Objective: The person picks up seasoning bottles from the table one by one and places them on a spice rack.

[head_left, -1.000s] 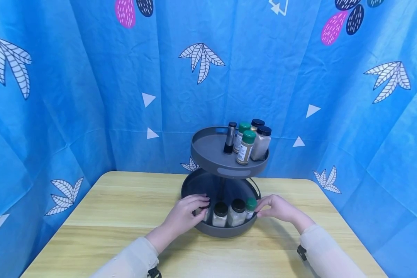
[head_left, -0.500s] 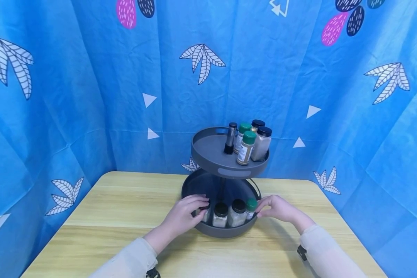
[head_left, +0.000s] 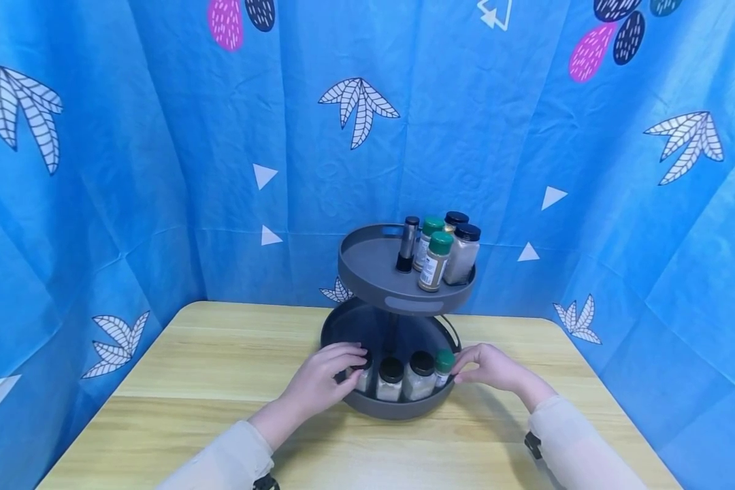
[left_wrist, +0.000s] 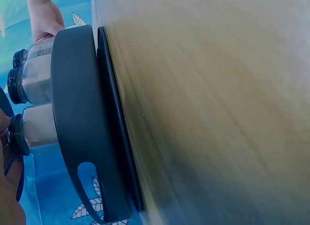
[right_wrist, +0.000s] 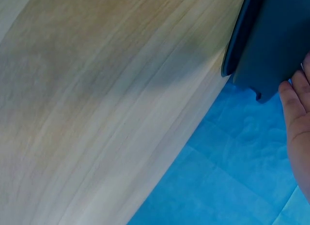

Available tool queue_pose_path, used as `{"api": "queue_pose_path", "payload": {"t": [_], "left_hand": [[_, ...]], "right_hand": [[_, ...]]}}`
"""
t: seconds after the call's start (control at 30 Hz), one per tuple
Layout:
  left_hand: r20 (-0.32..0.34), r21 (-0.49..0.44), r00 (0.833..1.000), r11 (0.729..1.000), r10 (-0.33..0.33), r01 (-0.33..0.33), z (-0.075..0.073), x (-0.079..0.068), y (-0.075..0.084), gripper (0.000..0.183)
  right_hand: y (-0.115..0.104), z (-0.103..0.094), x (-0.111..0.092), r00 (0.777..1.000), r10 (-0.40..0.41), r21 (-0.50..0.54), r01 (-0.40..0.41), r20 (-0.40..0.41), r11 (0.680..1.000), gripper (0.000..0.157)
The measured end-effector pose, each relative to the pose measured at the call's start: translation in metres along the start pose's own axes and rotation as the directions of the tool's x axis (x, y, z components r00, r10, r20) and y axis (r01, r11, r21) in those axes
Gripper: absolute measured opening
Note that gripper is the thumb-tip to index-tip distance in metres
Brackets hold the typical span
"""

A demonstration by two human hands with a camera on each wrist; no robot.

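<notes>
A dark grey two-tier turntable (head_left: 380,303) stands on the table. On its lower tier, my left hand (head_left: 318,378) holds the leftmost spice jar (head_left: 364,382) by its black lid, fingers over the far side and thumb in front. The left wrist view shows those fingertips (left_wrist: 13,172) at the lid. Beside it stand two more black-lidded jars (head_left: 389,388) and a small green-capped jar (head_left: 444,373). My right hand (head_left: 496,367) touches the lower tier's right rim, close to the green-capped jar. In the right wrist view its fingers (right_wrist: 293,101) lie fairly straight against the outer wall.
The upper tier carries a slim dark cylinder (head_left: 407,245), two green-capped jars (head_left: 433,262) and two black-lidded jars (head_left: 462,255), grouped toward its right. Wood-grain tabletop (head_left: 233,354) surrounds the turntable. A blue patterned curtain (head_left: 220,170) hangs behind and at both sides.
The head view has shifted very slightly. Both hands, the jars and the turntable keep the same places relative to each other.
</notes>
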State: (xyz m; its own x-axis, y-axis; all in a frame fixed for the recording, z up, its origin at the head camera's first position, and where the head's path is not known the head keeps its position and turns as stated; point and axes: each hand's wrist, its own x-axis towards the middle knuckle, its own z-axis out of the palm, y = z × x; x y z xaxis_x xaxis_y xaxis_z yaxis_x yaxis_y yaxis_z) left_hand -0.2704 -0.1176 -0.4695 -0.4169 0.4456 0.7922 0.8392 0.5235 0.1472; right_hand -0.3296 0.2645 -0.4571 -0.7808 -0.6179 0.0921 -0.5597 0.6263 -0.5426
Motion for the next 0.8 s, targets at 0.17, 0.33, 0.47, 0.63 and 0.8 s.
{"api": "queue_pose_path", "payload": {"t": [0.17, 0.33, 0.47, 0.63, 0.8], "left_hand": [[0.005, 0.008, 1.000, 1.000, -0.020, 0.020, -0.004, -0.002, 0.000, 0.022], [0.017, 0.008, 0.999, 0.999, -0.050, 0.050, -0.008, -0.003, 0.000, 0.022], [0.009, 0.006, 0.999, 0.999, -0.051, 0.051, -0.011, -0.005, -0.001, 0.023], [-0.010, -0.006, 0.999, 0.999, -0.049, 0.049, -0.015, -0.006, -0.003, 0.022], [-0.026, 0.002, 0.999, 0.999, -0.045, 0.045, -0.017, -0.007, -0.005, 0.022]], "right_hand": [[0.000, 0.000, 0.000, 1.000, 0.000, 0.008, 0.000, 0.007, 1.000, 0.011], [-0.001, -0.001, -0.001, 1.000, 0.007, 0.015, -0.008, 0.009, 1.000, 0.010], [-0.001, -0.001, -0.001, 1.000, 0.009, 0.017, -0.009, 0.010, 1.000, 0.010], [0.000, -0.001, 0.000, 1.000, 0.008, 0.028, -0.009, 0.016, 1.000, 0.010], [0.001, -0.002, 0.000, 1.000, 0.005, 0.018, -0.005, 0.015, 1.000, 0.011]]}}
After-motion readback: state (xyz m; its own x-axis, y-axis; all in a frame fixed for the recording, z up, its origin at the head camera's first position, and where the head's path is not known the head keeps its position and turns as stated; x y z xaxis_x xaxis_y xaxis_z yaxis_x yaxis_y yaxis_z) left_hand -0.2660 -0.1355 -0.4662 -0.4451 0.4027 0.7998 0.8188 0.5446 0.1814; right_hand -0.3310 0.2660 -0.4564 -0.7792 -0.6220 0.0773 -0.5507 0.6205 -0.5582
